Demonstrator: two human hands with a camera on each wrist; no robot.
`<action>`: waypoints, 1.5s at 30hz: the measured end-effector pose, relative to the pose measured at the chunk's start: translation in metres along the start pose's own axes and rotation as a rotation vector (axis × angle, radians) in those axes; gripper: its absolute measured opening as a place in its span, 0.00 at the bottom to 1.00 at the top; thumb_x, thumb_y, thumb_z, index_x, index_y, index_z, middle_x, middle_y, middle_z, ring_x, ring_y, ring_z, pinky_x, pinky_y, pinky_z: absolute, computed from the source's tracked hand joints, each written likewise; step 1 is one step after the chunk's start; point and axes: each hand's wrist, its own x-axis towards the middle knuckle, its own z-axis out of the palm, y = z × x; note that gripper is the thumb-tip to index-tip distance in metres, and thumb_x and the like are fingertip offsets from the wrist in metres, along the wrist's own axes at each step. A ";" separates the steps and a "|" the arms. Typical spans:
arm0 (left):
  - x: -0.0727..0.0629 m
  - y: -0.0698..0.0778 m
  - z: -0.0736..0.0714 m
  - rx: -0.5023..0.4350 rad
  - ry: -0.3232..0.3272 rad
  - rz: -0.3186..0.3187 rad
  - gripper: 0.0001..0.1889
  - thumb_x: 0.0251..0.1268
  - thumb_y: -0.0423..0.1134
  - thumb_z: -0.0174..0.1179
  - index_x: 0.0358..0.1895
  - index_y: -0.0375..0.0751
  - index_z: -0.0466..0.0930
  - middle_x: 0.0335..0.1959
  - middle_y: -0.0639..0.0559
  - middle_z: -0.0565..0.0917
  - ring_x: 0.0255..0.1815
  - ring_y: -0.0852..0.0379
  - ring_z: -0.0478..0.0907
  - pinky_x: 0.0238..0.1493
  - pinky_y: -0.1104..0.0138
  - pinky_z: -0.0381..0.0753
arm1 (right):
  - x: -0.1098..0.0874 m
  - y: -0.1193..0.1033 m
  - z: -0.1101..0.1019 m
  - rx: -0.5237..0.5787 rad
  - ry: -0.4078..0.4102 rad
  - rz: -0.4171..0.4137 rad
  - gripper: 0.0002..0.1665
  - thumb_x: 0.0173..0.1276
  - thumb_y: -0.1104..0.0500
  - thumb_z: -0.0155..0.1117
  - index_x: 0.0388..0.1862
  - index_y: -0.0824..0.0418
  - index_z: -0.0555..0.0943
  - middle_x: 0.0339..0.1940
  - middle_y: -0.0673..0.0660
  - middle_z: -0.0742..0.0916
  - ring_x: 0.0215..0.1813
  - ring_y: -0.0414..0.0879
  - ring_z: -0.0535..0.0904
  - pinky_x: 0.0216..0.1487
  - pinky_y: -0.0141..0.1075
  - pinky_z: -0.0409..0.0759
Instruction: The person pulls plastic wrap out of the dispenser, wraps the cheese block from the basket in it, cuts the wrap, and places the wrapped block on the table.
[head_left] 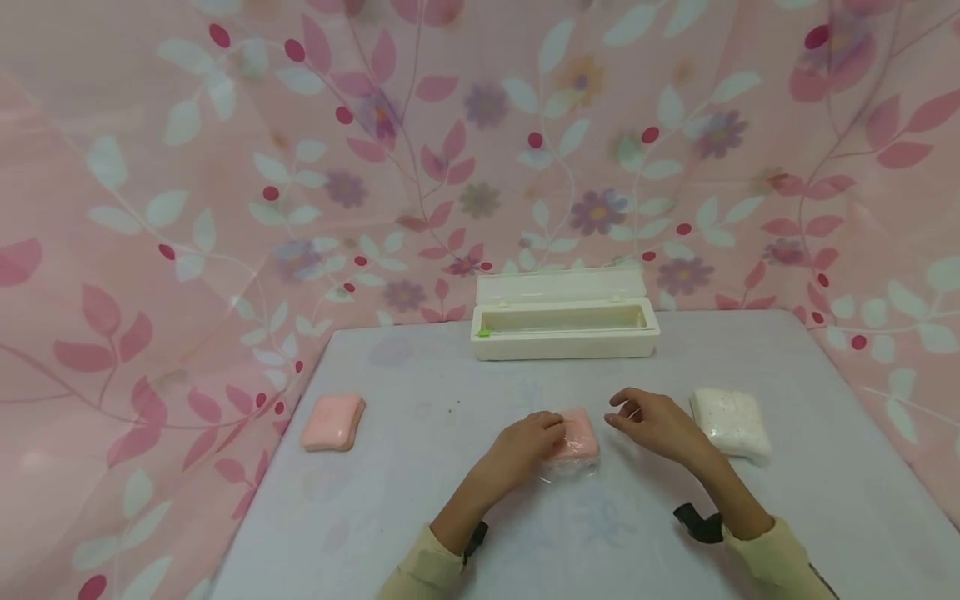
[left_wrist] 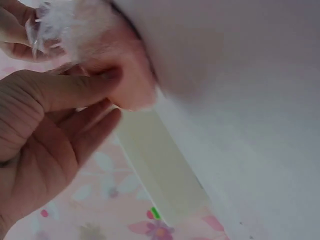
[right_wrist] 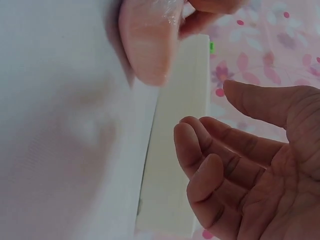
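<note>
Midway between the left and right edges of the table [head_left: 397, 483] sits a pink block [head_left: 581, 437] in shiny, crinkly wrap [head_left: 568, 473]. The left hand [head_left: 521, 452] pinches it, hiding one side; the right hand [head_left: 656, 425] is loose, holding nothing. Another pink block [head_left: 332, 422] makes two, plus one white block [head_left: 731, 423] and one white box [head_left: 566, 345]. The table's near edge is cut off.

A pink floral cloth [head_left: 480, 150] hangs behind the pale table [head_left: 412, 375].
</note>
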 end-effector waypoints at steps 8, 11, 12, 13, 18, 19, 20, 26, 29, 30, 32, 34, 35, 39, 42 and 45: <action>-0.012 -0.017 0.003 0.005 -0.015 0.034 0.19 0.68 0.27 0.59 0.59 0.45 0.76 0.67 0.49 0.73 0.71 0.49 0.65 0.67 0.55 0.66 | -0.007 0.003 0.020 -0.121 -0.023 -0.358 0.21 0.61 0.60 0.73 0.53 0.58 0.81 0.47 0.49 0.84 0.51 0.45 0.79 0.50 0.46 0.79; -0.019 -0.013 0.002 0.015 -0.062 0.003 0.26 0.66 0.30 0.63 0.67 0.45 0.70 0.70 0.48 0.70 0.73 0.49 0.63 0.66 0.52 0.67 | -0.010 0.005 0.030 -0.199 -0.034 -0.543 0.31 0.51 0.59 0.79 0.55 0.57 0.80 0.58 0.52 0.81 0.62 0.50 0.74 0.58 0.51 0.75; -0.021 -0.011 0.004 0.029 -0.076 -0.002 0.29 0.64 0.33 0.65 0.69 0.45 0.68 0.71 0.48 0.69 0.73 0.49 0.62 0.66 0.53 0.67 | -0.010 0.006 0.034 -0.225 -0.034 -0.590 0.34 0.48 0.58 0.81 0.56 0.57 0.80 0.60 0.53 0.80 0.65 0.52 0.72 0.59 0.52 0.74; -0.021 -0.009 0.004 0.042 -0.084 -0.005 0.32 0.63 0.37 0.67 0.69 0.44 0.67 0.71 0.48 0.68 0.73 0.49 0.62 0.66 0.53 0.68 | -0.010 0.007 0.037 -0.259 -0.032 -0.629 0.36 0.46 0.57 0.82 0.57 0.57 0.79 0.62 0.55 0.78 0.66 0.54 0.70 0.59 0.53 0.74; -0.020 -0.001 0.011 0.118 -0.030 0.023 0.33 0.58 0.47 0.72 0.64 0.42 0.70 0.68 0.47 0.72 0.71 0.49 0.65 0.64 0.57 0.69 | -0.011 0.009 0.055 -0.362 0.028 -0.720 0.31 0.48 0.54 0.81 0.51 0.59 0.80 0.63 0.60 0.79 0.67 0.60 0.71 0.58 0.54 0.74; -0.020 0.000 0.012 0.129 -0.010 0.033 0.30 0.59 0.47 0.71 0.63 0.42 0.71 0.67 0.47 0.73 0.70 0.48 0.66 0.64 0.58 0.70 | -0.011 0.009 0.058 -0.370 0.046 -0.726 0.28 0.50 0.55 0.80 0.49 0.59 0.80 0.62 0.60 0.80 0.66 0.60 0.72 0.57 0.54 0.75; -0.020 0.000 0.012 0.135 0.006 0.041 0.28 0.61 0.45 0.69 0.62 0.41 0.72 0.66 0.46 0.74 0.70 0.48 0.67 0.63 0.58 0.70 | -0.011 0.009 0.060 -0.366 0.063 -0.731 0.24 0.52 0.56 0.78 0.47 0.59 0.80 0.60 0.60 0.81 0.64 0.59 0.74 0.57 0.53 0.76; -0.021 -0.002 0.013 0.084 0.052 0.110 0.18 0.70 0.37 0.60 0.59 0.34 0.72 0.63 0.40 0.76 0.67 0.45 0.71 0.63 0.59 0.71 | -0.010 0.006 0.065 -0.322 0.111 -0.741 0.13 0.60 0.62 0.72 0.42 0.58 0.79 0.56 0.58 0.83 0.57 0.52 0.80 0.53 0.48 0.79; -0.020 -0.005 0.014 0.009 0.046 0.122 0.16 0.72 0.33 0.57 0.58 0.31 0.72 0.60 0.39 0.76 0.66 0.45 0.71 0.66 0.59 0.67 | -0.009 0.006 0.064 -0.285 0.113 -0.733 0.12 0.62 0.63 0.71 0.43 0.59 0.80 0.55 0.58 0.84 0.56 0.53 0.81 0.53 0.48 0.79; -0.019 -0.006 0.014 -0.033 0.034 0.115 0.17 0.72 0.33 0.56 0.59 0.29 0.70 0.61 0.38 0.76 0.66 0.46 0.71 0.67 0.59 0.66 | -0.009 0.006 0.064 -0.274 0.108 -0.730 0.12 0.62 0.63 0.70 0.44 0.59 0.80 0.55 0.58 0.84 0.56 0.53 0.81 0.53 0.49 0.79; -0.019 -0.006 0.014 -0.090 0.014 0.086 0.16 0.74 0.32 0.53 0.59 0.29 0.69 0.59 0.39 0.76 0.64 0.48 0.73 0.67 0.61 0.66 | -0.010 0.005 0.064 -0.260 0.097 -0.717 0.12 0.64 0.64 0.69 0.46 0.60 0.80 0.55 0.59 0.84 0.55 0.53 0.81 0.53 0.49 0.79; -0.018 -0.006 0.014 -0.137 -0.009 0.049 0.14 0.76 0.34 0.50 0.58 0.29 0.67 0.52 0.43 0.77 0.56 0.53 0.76 0.62 0.65 0.71 | -0.011 0.004 0.064 -0.249 0.081 -0.692 0.13 0.66 0.64 0.67 0.48 0.61 0.78 0.53 0.58 0.84 0.54 0.51 0.82 0.52 0.48 0.80; -0.019 -0.005 0.013 -0.161 -0.015 0.026 0.14 0.77 0.34 0.49 0.57 0.30 0.67 0.48 0.45 0.77 0.51 0.55 0.77 0.57 0.67 0.74 | -0.012 0.004 0.065 -0.246 0.074 -0.675 0.13 0.68 0.64 0.66 0.50 0.61 0.78 0.53 0.56 0.84 0.53 0.49 0.82 0.51 0.47 0.80; -0.016 -0.001 0.010 -0.244 -0.010 -0.110 0.08 0.78 0.38 0.48 0.47 0.36 0.66 0.29 0.54 0.71 0.28 0.62 0.69 0.28 0.72 0.71 | -0.012 -0.001 0.067 -0.225 0.072 -0.555 0.10 0.73 0.61 0.60 0.51 0.57 0.76 0.43 0.48 0.83 0.41 0.39 0.81 0.41 0.39 0.81; -0.012 0.000 0.010 -0.289 0.021 -0.214 0.07 0.77 0.40 0.51 0.40 0.41 0.66 0.21 0.58 0.67 0.21 0.63 0.64 0.21 0.73 0.63 | -0.011 -0.005 0.068 -0.203 0.081 -0.434 0.03 0.74 0.59 0.60 0.43 0.53 0.74 0.31 0.42 0.81 0.29 0.35 0.73 0.31 0.32 0.74; -0.008 -0.002 0.011 -0.286 0.054 -0.240 0.07 0.74 0.39 0.56 0.37 0.44 0.68 0.21 0.59 0.69 0.21 0.64 0.65 0.23 0.73 0.65 | -0.009 -0.008 0.068 -0.191 0.099 -0.373 0.06 0.70 0.60 0.64 0.38 0.54 0.74 0.26 0.42 0.81 0.24 0.34 0.66 0.27 0.30 0.67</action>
